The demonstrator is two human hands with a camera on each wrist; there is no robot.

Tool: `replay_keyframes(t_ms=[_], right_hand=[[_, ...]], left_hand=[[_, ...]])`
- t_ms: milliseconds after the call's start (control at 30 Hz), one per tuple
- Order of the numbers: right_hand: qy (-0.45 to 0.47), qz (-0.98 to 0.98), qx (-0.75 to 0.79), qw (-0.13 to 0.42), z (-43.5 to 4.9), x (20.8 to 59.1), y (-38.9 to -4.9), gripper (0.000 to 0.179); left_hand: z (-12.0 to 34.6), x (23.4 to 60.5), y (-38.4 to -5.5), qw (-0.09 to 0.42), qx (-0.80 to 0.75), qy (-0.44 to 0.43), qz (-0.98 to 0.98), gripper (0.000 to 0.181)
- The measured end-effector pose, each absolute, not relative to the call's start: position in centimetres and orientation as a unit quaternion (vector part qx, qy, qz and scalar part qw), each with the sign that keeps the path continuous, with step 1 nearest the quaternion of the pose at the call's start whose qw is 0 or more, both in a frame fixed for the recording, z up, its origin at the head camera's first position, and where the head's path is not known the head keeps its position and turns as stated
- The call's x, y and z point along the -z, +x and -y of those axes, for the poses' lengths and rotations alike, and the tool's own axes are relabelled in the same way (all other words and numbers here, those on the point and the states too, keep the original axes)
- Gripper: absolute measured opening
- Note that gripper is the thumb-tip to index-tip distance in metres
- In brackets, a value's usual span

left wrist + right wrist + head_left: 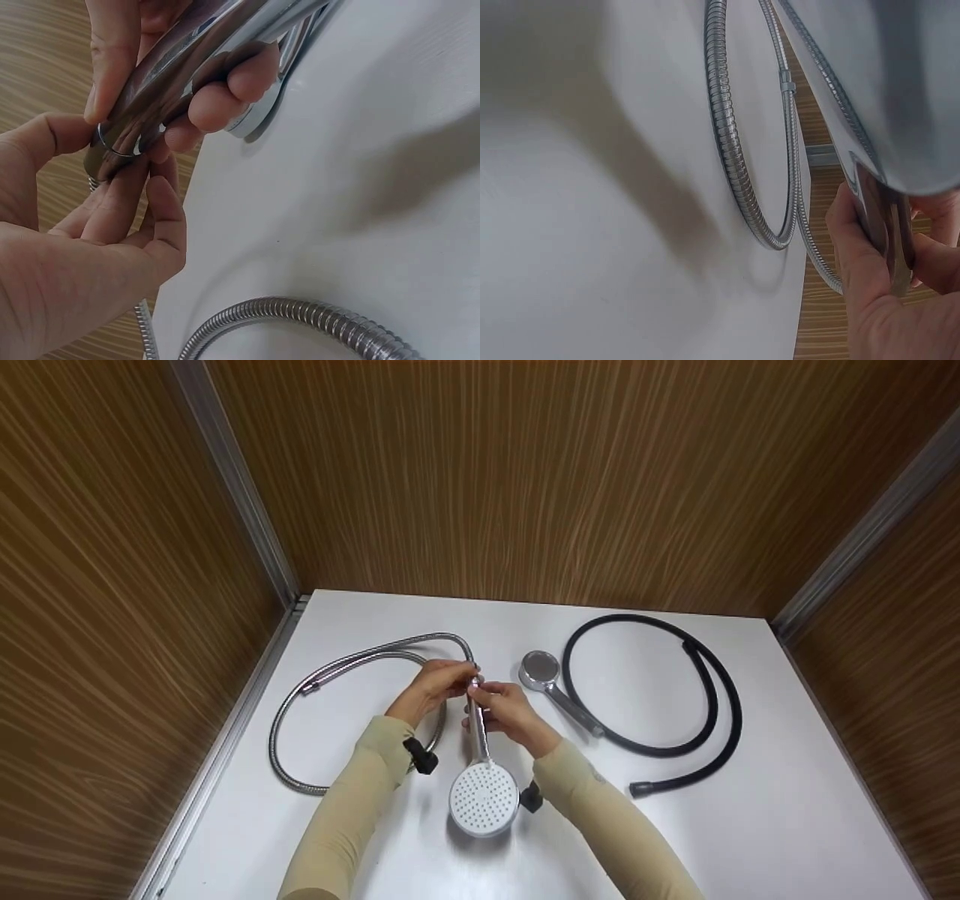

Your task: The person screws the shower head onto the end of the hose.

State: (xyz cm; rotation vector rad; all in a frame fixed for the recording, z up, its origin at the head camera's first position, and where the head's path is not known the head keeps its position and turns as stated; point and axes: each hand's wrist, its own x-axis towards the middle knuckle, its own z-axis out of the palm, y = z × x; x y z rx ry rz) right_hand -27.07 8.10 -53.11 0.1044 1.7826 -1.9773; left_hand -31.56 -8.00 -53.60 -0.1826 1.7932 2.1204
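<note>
A chrome hand shower [484,799] with a round, white-faced spray plate points toward the person, its plate low and its handle [180,71] running up between the hands. My right hand [514,711] grips this handle near its far end, fingers wrapped underneath and thumb on top. At that end my left hand [439,682] pinches the chrome end fitting [105,161] of a silver metal shower hose [274,735]. A thin ring-shaped seam shows between fitting and handle in the left wrist view. From the fitting, the hose loops to the left across the white table.
A smaller chrome hand shower [559,690] with a grey face lies right of the hands. Beside it a black hose [739,720] is coiled in a wide loop. The metal hose's other end [309,688] lies at the left. Wood-patterned walls [525,495] enclose the white table [787,810].
</note>
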Motion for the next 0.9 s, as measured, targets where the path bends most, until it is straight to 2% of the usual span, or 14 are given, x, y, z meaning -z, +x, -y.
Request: replay_keyframes(t_ms=[200, 333, 633, 900], right_hand=[[0.038, -0.645, 0.726, 0.234, -8.18, 53.22, -27.15, 0.027], [0.034, -0.649, 0.724, 0.231, -8.23, 53.18, -27.10, 0.035], [0.032, -0.648, 0.724, 0.235, -8.29, 52.96, -27.05, 0.041], [0.037, -0.645, 0.726, 0.236, -8.40, 52.95, -27.18, 0.040]], left_hand=[[7.97, 53.54, -31.47, 0.191, -0.746, -0.064, -0.635, 0.018], [7.95, 53.50, -31.46, 0.195, -0.736, -0.062, -0.645, 0.007], [7.81, 53.17, -31.42, 0.185, -0.736, -0.073, -0.647, 0.014], [7.75, 53.17, -31.49, 0.186, -0.724, -0.072, -0.660, 0.011]])
